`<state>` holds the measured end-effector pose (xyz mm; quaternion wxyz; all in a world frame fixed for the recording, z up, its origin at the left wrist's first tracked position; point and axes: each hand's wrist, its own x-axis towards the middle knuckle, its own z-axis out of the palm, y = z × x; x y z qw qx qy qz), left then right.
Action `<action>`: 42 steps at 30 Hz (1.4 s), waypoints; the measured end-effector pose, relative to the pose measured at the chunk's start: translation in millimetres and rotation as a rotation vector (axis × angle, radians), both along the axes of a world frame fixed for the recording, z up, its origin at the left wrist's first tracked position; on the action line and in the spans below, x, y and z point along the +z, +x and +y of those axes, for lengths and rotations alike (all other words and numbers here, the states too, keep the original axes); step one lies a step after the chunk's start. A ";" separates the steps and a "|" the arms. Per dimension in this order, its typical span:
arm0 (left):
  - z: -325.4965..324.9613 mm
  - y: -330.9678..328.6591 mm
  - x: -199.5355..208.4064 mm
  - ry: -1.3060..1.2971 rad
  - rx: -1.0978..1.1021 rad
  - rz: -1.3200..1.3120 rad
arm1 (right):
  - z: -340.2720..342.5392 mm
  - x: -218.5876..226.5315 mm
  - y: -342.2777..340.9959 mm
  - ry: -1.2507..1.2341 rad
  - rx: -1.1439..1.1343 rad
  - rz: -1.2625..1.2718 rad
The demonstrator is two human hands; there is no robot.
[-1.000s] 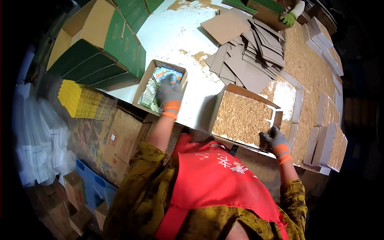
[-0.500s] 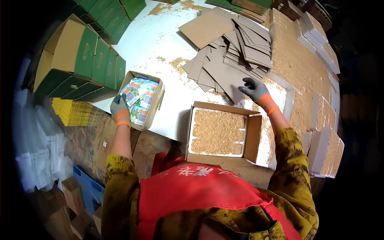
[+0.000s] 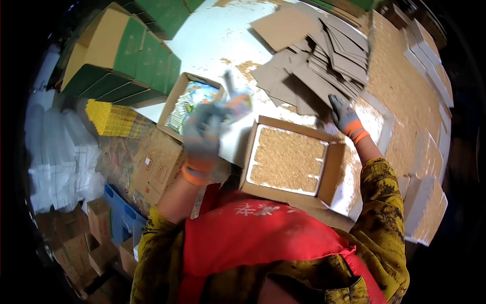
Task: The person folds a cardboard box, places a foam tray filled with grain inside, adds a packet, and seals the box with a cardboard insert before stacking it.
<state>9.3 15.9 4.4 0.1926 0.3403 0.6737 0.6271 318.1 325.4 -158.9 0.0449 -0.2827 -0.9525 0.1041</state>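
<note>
Two gloved hands, left hand [image 3: 203, 130] clamped on blurred card [image 3: 239, 106], right hand [image 3: 346, 115] at cardboard [image 3: 315, 85], grip unclear

This looks like a packing workshop. A big white tabletop [image 3: 202, 50] has small golden-brown bits spilled on it. On it sit tall green-and-tan cardboard boxes [image 3: 147, 58], a messy pile of flat grey-brown cardboard sheets [image 3: 283, 76] and an open brown cardboard box [image 3: 331, 175] with the same bits inside. White trays [image 3: 412, 213] full of bits stand at the right. To the left are shiny, see-through plastic bundles [image 3: 61, 157], and more plain brown cardboard boxes [image 3: 76, 261] lie low down.
</note>
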 end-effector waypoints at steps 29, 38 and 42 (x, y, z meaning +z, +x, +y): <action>22.9 148.8 -102.4 -0.429 -0.992 0.853 | -247.6 201.7 58.1 0.236 -0.409 0.600; -44.4 -139.3 -116.8 -0.415 0.103 0.575 | -261.0 170.2 29.6 0.156 0.125 0.288; -57.5 -161.9 -138.1 -0.835 0.188 0.873 | -243.3 102.1 1.9 -0.165 0.265 -0.254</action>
